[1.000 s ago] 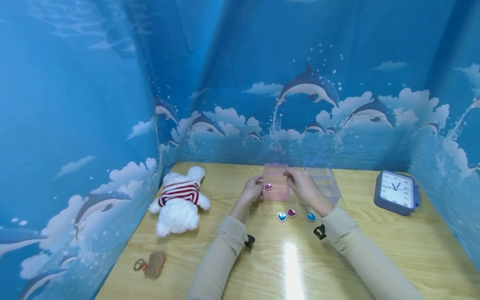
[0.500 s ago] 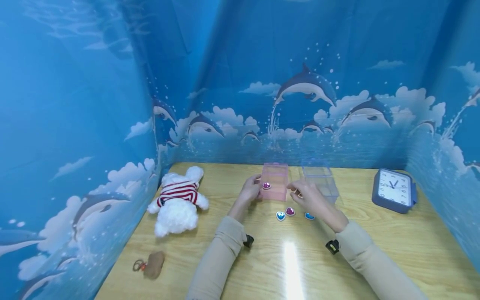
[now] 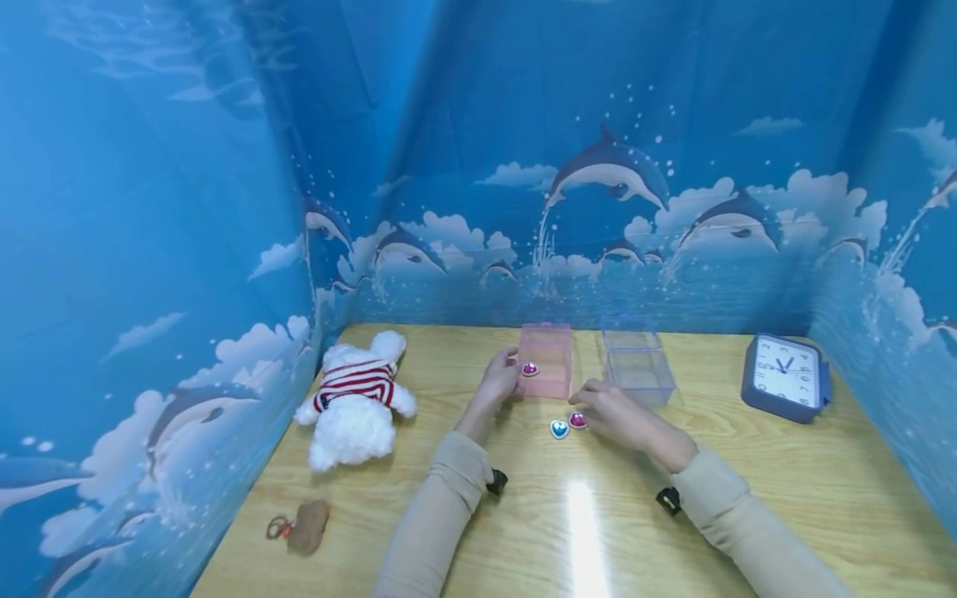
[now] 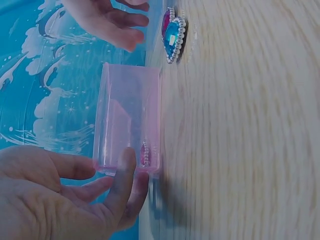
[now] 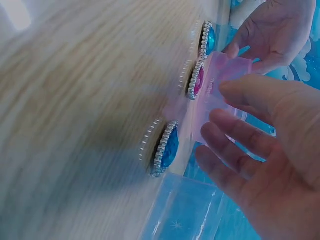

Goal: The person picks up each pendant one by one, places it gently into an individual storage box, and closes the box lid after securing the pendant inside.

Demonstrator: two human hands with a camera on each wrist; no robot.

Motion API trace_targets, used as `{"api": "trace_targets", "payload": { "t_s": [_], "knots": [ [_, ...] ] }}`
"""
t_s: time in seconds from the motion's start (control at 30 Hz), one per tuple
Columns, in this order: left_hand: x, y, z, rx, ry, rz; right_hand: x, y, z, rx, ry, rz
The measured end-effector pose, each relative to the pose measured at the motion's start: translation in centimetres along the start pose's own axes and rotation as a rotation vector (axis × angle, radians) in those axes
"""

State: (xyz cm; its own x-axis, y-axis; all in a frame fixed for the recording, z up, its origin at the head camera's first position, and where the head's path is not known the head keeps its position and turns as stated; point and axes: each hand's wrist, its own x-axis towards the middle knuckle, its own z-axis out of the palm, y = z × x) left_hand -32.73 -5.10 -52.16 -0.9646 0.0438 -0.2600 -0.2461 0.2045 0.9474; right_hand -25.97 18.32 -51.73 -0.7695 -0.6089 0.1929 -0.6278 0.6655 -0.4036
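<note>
Pink transparent box (image 3: 549,384) has the left hand (image 3: 498,379) touching its left side, fingers relaxed; to its front right, a blue heart-shaped gem (image 5: 169,147) lies below the nearer right hand (image 3: 619,417), fingers loose and empty.

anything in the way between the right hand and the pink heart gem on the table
Nothing visible stands between the right hand and the pink heart gem. Blue heart gems lie on either side of it, not in between.

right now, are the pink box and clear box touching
Apart: the head view shows a strip of table between the pink box and clear box.
</note>
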Motion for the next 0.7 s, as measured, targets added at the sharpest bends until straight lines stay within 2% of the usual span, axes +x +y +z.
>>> {"api": "trace_targets", "payload": {
  "t_s": [0.3,0.7],
  "knots": [
    [-0.4,0.2,0.1,0.015,0.030,-0.002,0.2,0.1,0.4,-0.054,-0.026,-0.039],
    [-0.6,0.1,0.1,0.035,0.034,0.010,0.6,0.1,1.2,-0.114,-0.024,-0.074]
  ]
}}
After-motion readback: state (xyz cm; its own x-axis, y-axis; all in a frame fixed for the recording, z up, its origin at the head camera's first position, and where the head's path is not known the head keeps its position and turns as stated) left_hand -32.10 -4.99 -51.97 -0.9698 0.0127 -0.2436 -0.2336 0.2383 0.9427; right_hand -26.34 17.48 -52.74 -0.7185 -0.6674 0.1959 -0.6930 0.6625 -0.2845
